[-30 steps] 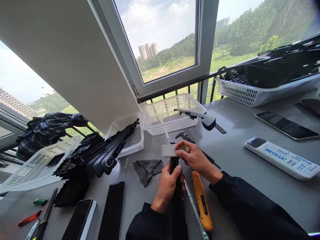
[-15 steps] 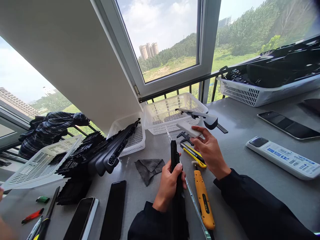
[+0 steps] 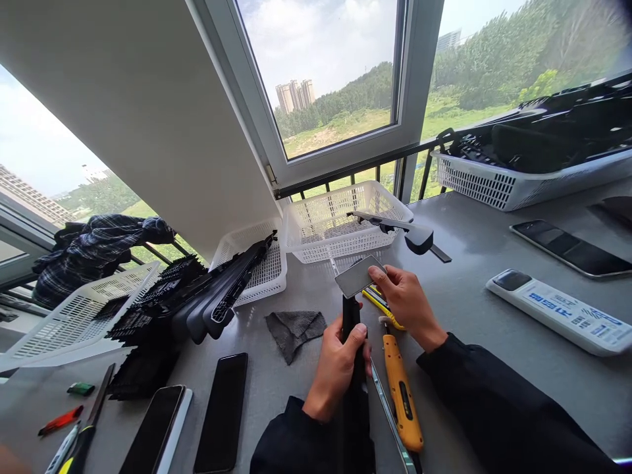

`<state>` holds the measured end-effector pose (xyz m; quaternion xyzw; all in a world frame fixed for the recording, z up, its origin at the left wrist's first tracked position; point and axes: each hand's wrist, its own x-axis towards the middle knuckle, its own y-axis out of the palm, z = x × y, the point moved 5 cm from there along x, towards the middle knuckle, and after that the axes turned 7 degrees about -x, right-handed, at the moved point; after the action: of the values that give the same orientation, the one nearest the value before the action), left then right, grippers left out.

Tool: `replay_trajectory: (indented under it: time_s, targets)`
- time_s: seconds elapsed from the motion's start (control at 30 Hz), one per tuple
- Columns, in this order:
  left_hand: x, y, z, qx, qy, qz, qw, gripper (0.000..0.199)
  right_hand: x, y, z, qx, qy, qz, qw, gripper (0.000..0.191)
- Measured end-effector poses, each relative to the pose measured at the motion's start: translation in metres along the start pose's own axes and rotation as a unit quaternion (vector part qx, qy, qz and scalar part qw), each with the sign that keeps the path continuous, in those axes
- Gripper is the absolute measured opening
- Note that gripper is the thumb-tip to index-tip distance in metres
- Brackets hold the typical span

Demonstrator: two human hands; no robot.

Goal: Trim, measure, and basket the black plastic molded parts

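My left hand (image 3: 333,372) is wrapped round a long black plastic part (image 3: 356,408) that stands up toward the camera's middle. Between its fingers and thumb, my right hand (image 3: 407,299) pinches a flat grey rectangular plate (image 3: 356,276), held over the top end of the black part; whether the two touch I cannot tell. Just under my right hand lies a yellow utility knife (image 3: 379,304), partly covered. An orange-handled tool (image 3: 403,394) and a steel ruler (image 3: 390,415) rest on the table to the right of the black part.
A grey cloth (image 3: 293,334) and a black phone (image 3: 222,411) lie to the left. White baskets (image 3: 316,253) stand at the back, one with a dark-ended part across its rim. Black parts (image 3: 197,309) are piled at left. A white device (image 3: 557,313) lies right.
My right hand has turned the plate from its white side to a grey face and brought it left, over the black part's tip. The black part has shifted slightly right and down.
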<state>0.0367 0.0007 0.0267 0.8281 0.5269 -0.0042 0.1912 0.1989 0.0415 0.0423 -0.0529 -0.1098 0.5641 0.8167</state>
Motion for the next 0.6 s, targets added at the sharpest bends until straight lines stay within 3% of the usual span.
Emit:
replay_trajectory:
  time_s: [0.17,0.37,0.5,0.6]
  targets:
    - [0.001,-0.001,0.001,0.016,0.004,-0.007,1.000,0.067,-0.004,0.016,0.003,-0.033,-0.027,0.082,0.996,0.058]
    - [-0.002,0.004,0.001,0.005,-0.030,0.024,0.999,0.067,0.011,-0.011,0.001,-0.003,-0.020,0.073,0.997,0.054]
    - [-0.005,0.007,0.000,0.006,-0.034,0.037,0.999,0.054,0.010,-0.004,0.003,0.012,-0.030,0.166,0.986,0.051]
    - [-0.006,0.008,-0.001,0.002,-0.030,0.047,0.998,0.049,0.010,-0.004,0.004,0.033,-0.025,0.171,0.984,0.051]
